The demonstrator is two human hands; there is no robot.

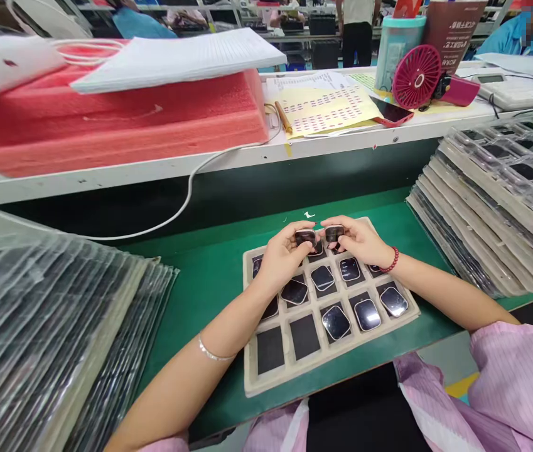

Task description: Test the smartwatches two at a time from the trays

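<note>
Over the far side of a beige compartment tray point(294, 373), both my hands are raised close together. My left hand point(287, 254) grips a dark-faced smartwatch point(304, 236) between thumb and fingers. Another smartwatch point(334, 233) is pinched in my right hand point(363, 242). Below them, several square watches with rounded corners lie in the dark-lined compartments, among them a watch point(336, 322) in the near row and a watch point(322, 277) in the middle. Two near-left compartments show bare dark lining. My hands cover part of the far row.
Stacked clear trays point(59, 339) stand at left; a tall stack of beige trays point(478, 220) with watches on top is at right. On the shelf are red foam point(153, 119), papers point(327, 110), a phone point(391, 112) and a pink fan point(417, 76). A white cable point(188, 194) hangs down.
</note>
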